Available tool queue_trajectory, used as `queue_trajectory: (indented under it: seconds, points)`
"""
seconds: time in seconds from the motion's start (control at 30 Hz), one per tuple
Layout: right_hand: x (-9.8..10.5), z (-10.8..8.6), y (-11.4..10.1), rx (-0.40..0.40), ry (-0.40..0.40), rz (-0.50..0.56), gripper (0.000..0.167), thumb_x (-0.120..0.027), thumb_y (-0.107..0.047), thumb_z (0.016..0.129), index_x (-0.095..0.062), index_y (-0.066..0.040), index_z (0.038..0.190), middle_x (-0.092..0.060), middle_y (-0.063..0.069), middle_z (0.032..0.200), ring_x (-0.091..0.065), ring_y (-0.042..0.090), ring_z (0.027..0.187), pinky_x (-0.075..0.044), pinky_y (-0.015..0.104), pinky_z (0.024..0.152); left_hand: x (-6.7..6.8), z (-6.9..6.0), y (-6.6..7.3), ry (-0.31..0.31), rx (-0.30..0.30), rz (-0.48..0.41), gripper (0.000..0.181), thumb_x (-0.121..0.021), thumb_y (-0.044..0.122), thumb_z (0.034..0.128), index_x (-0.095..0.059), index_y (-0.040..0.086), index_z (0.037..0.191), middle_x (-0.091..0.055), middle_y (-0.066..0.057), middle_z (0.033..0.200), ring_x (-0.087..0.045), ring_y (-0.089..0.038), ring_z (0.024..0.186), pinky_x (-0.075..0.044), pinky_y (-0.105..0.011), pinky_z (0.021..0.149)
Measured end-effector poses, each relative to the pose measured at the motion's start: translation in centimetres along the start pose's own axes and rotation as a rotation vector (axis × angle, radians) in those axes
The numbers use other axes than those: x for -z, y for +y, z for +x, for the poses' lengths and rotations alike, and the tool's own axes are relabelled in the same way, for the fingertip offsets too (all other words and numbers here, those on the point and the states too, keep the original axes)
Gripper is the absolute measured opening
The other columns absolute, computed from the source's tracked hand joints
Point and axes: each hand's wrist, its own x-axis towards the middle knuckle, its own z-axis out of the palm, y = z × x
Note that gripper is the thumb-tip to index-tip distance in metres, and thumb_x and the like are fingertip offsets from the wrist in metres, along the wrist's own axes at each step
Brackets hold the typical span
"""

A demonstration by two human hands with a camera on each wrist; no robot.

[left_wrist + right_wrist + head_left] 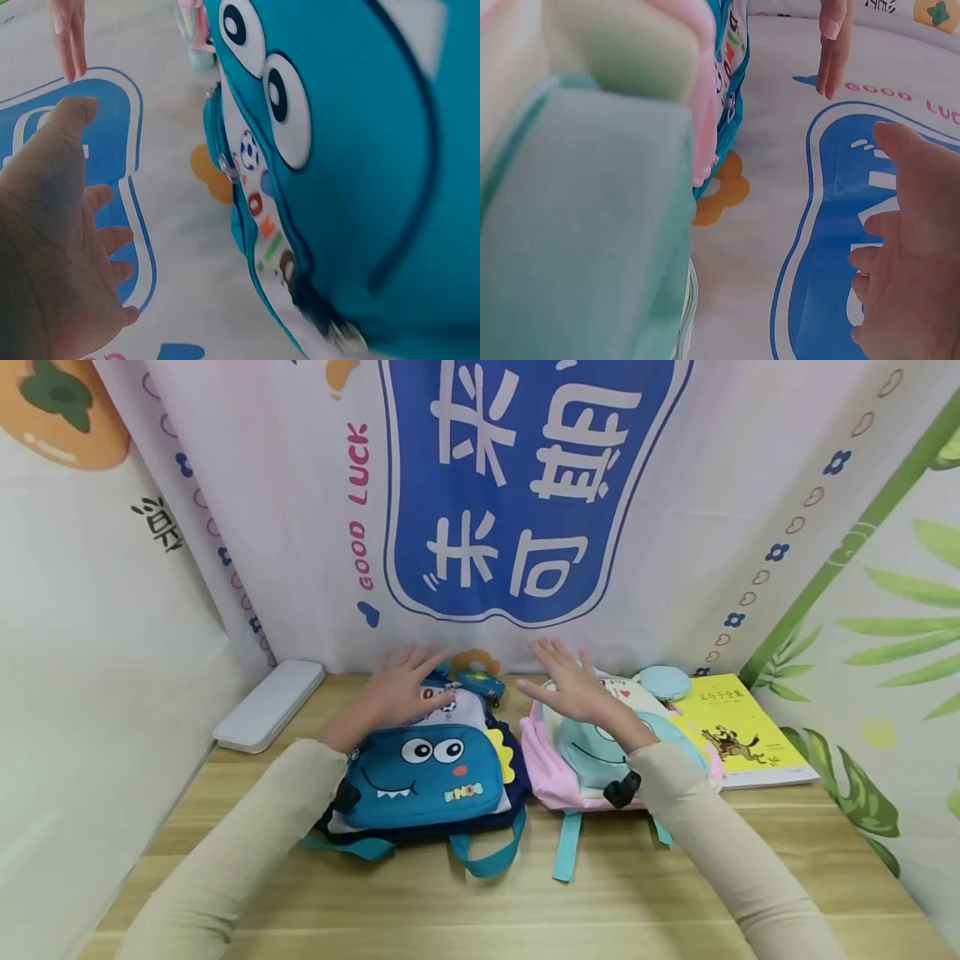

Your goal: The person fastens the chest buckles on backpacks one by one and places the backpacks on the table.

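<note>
Wood (465, 914) leaves room before teal backpack (427, 797) and pink backpack (553, 770), left grip (395, 693) and right grip (579, 691) each apart.

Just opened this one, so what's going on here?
A person holds both hands out, fingers spread, over two small backpacks; nothing is in either hand's grip. The left hand is over the blue backpack with the cartoon face, the right hand over the pink and mint backpack. Both bags sit side by side on a wooden table, between a flat white case and a yellow book.
</note>
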Motion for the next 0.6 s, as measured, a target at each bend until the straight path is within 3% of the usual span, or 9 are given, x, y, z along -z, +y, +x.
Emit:
queue_trajectory:
  seconds: [0.3, 0.6]
  points:
    - [-1.0, -1.0, -1.3, 0.06, -0.07, 0.051, 0.086, -0.048, -0.061, 0.1, -0.013, -0.018, 0.165, -0.009, 0.008, 0.173, 0.001, 0.031, 0.16, 0.005, 0.065, 0.123, -0.2, -3.2, -2.7, -0.096, -0.003, -0.019, 0.096, -0.061, 0.068, 0.0903, -0.025, 0.017, 0.163, -0.022, -0.021, 0.168, -0.011, -0.045, 0.156, -0.007, -0.07, 0.121]
    - [-2.3, -2.6, -1.9, 0.127, -0.119, 0.09, 0.085, -0.054, -0.057, 0.099, -0.015, -0.02, 0.165, -0.013, 0.008, 0.172, -0.003, 0.031, 0.16, 0.004, 0.064, 0.124, -0.8, -6.3, -5.3, -0.173, 0.044, -0.152, 0.109, -0.068, 0.07, 0.083, -0.024, 0.012, 0.163, -0.024, -0.024, 0.166, -0.019, -0.05, 0.153, -0.013, -0.074, 0.118]
